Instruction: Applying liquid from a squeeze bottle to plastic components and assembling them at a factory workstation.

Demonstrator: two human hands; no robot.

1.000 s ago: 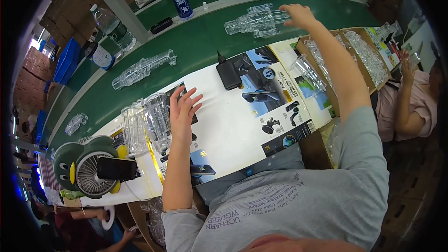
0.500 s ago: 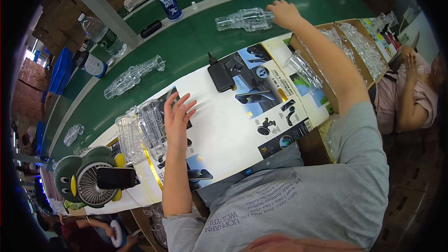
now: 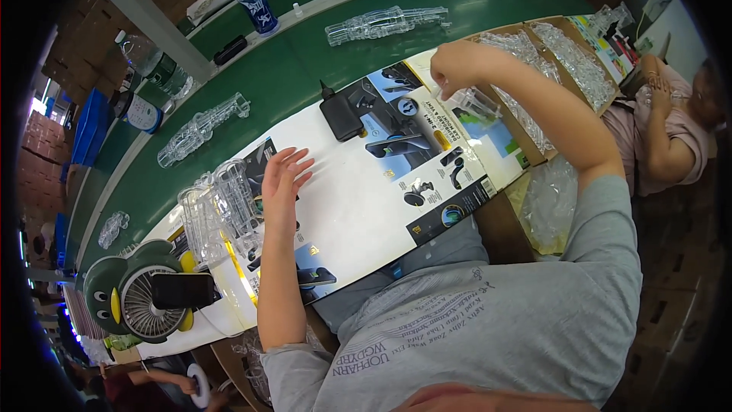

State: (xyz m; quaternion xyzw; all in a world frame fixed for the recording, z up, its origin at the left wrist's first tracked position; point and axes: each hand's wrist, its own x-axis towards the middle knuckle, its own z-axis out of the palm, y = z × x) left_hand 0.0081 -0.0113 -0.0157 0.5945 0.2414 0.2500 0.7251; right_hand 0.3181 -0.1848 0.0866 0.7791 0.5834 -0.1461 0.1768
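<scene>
Brown boxes [image 3: 85, 61] are stacked at the upper left, with a slanting grey post [image 3: 152, 17] set before them. The green table [image 3: 278, 72] is bordered by a pale rail [image 3: 316, 11]. Bright light [image 3: 39, 102] is seen at the far left.

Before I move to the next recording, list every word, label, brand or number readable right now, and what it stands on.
Wording is not copied out here; print shows on:
White, picture-printed cardboard sheet: bold heading legible; smallest lines too small.
Grey short-sleeved T-shirt: large dark letters legible; finer lines blurred.
Clear bottle with blue label: too small.
Clear bottle with green label: too small.
</scene>
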